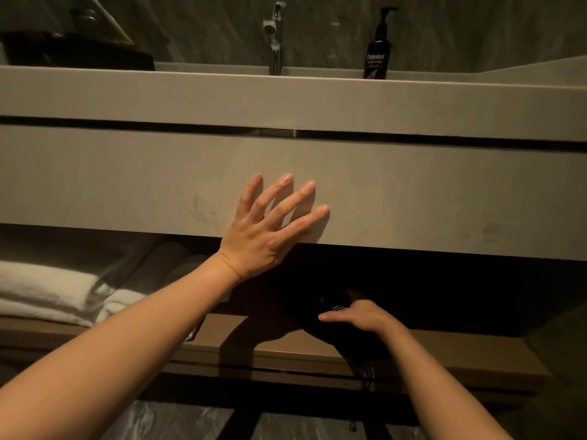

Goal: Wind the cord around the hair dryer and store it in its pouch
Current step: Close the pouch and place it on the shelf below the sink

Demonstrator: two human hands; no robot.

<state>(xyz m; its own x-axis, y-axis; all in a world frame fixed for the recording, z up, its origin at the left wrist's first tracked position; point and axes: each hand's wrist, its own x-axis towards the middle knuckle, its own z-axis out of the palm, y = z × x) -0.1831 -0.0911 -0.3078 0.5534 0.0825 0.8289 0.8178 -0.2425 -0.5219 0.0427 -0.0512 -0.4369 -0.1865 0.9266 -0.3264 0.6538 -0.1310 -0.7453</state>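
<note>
A: Dim bathroom, grey stone wall. Long pale vanity (413,100) across the whole width, flat drawer front (444,192) beneath it, open wooden shelf (286,347) lower down.

B: Noted. On top?

A: Chrome tap (275,42) at centre back, dark pump bottle (378,46) to its right. Left on the shelf, folded white towels (47,290), well apart from the work.

B: Hands?

A: Left hand (266,230) flat against the drawer front, fingers (287,192) spread and straight, holding nothing. Probably bracing the body while leaning low, or pressing the drawer closed; cannot tell which.

B: Right?

A: Right hand (359,315) down in the shelf recess, palm lying over a black pouch (320,312), fingers curved loosely over the top, thumb side hidden. Resting on or lightly clasping the fabric; a firm grip not confirmed.

B: Dryer, cord?

A: Neither visible. Pouch looks bulged and sits on the shelf's front edge, partly overhanging, with a thin drawstring (368,376) dangling below the shelf edge. Judged: dryer already inside, pouch being seated on the shelf, hence the flat steadying palm. Not verifiable in this dark.

B: Risk?

A: Overhang; possible slide off the edge if released there.
</note>
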